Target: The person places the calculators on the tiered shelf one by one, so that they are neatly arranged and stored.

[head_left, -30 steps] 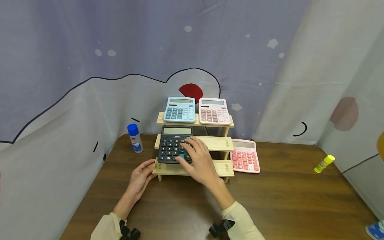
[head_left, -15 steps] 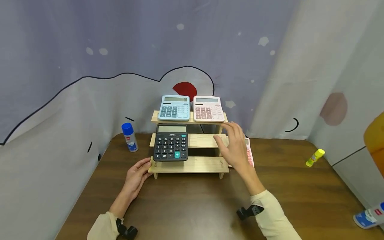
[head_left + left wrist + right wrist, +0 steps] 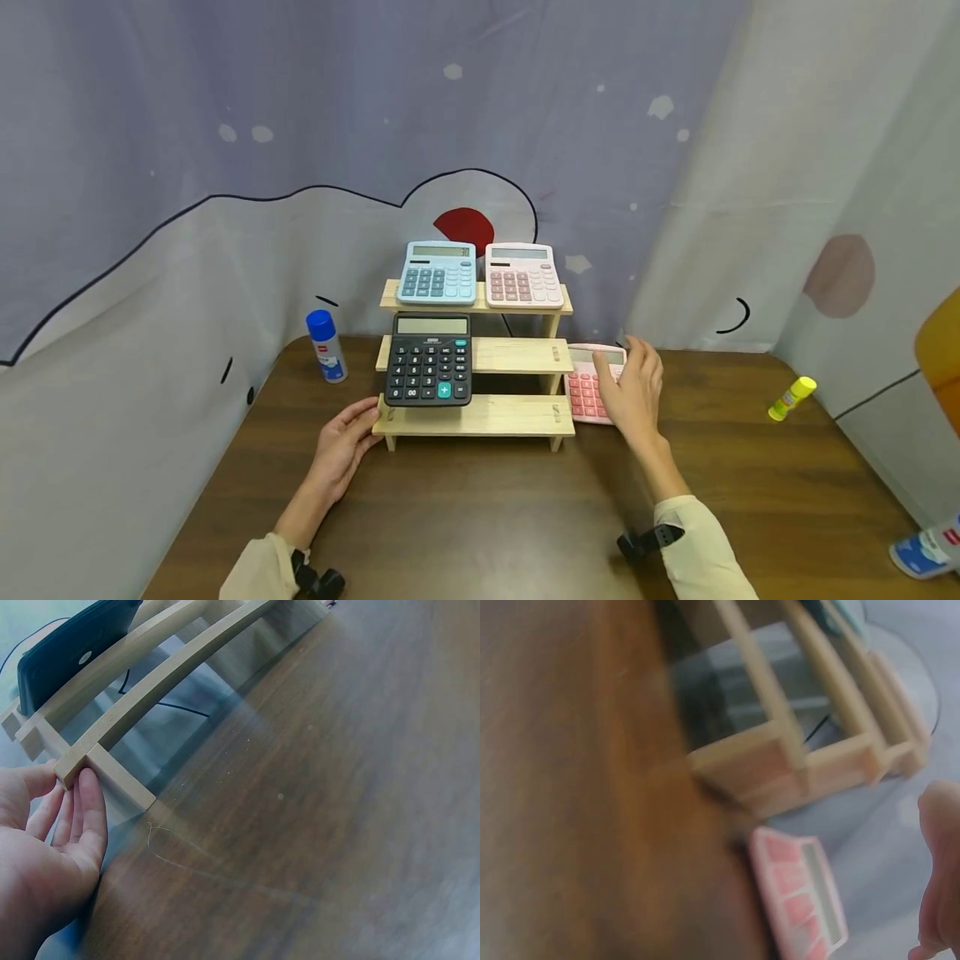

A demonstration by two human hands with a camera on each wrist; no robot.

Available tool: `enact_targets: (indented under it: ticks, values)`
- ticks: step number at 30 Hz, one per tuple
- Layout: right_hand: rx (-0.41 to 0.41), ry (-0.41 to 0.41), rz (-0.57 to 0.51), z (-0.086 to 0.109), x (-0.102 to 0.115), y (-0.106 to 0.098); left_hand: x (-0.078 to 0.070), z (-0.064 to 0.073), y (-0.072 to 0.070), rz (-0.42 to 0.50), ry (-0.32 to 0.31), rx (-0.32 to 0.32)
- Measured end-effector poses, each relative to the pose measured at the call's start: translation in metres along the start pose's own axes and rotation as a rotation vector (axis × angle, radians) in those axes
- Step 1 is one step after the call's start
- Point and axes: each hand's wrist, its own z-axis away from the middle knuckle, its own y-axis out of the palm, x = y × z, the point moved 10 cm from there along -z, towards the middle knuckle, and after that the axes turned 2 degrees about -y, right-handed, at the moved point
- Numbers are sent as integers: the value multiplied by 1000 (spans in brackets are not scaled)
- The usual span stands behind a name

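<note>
My left hand (image 3: 341,450) pinches the left end of the lowest step of a wooden three-step stand (image 3: 480,417); in the left wrist view its thumb lies against the top and its fingers come from below. A black calculator (image 3: 429,362) leans on the stand's left half, across the middle and lowest steps. My right hand (image 3: 632,392) hovers over the right side of a pink calculator (image 3: 583,392) on the table, fingers loosely spread and holding nothing. Blue (image 3: 437,273) and pale pink (image 3: 523,275) calculators stand side by side on the top step.
A blue-capped spray can (image 3: 327,346) stands left of the stand on the brown table (image 3: 480,517). At the right lie a yellow glue stick (image 3: 792,398) and another blue-and-white can (image 3: 926,550). A printed curtain (image 3: 337,108) hangs behind.
My right hand has left the black calculator and moved right, past the stand, to the pink calculator. The black calculator stays leaning on the steps. My left hand keeps its grip on the stand.
</note>
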Motion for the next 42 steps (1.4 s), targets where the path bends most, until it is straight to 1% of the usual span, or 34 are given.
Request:
enact_targets:
  ticks: [5, 8, 11, 15, 18, 24, 29, 35, 38, 42]
  values:
    - [36, 91, 94, 4, -26, 15, -2, 0, -1, -2, 8, 0]
    - [69, 140, 164, 5, -36, 25, 0, 0, -2, 7, 2, -3]
    - [113, 171, 217, 7, -43, 35, 1, 0, -2, 11, -3, -6]
    - [169, 206, 249, 10, -53, 47, 1, 0, 0, 8, -7, 1]
    - [204, 225, 250, 12, -59, 54, 2, 0, 1, 13, -11, 3]
    - [252, 232, 278, 13, -65, 66, 2, 0, 0, 21, -10, -1]
    - [271, 229, 291, 11, -65, 72, 2, 0, -1, 19, -14, -2]
    - [289, 212, 330, 14, -66, 76, 2, 0, -1, 12, -15, -5]
    - [285, 193, 344, 16, -65, 76, 2, 0, -1, 16, -14, -4]
    - [245, 156, 335, 17, -62, 74, 2, 0, -1, 13, -9, -7]
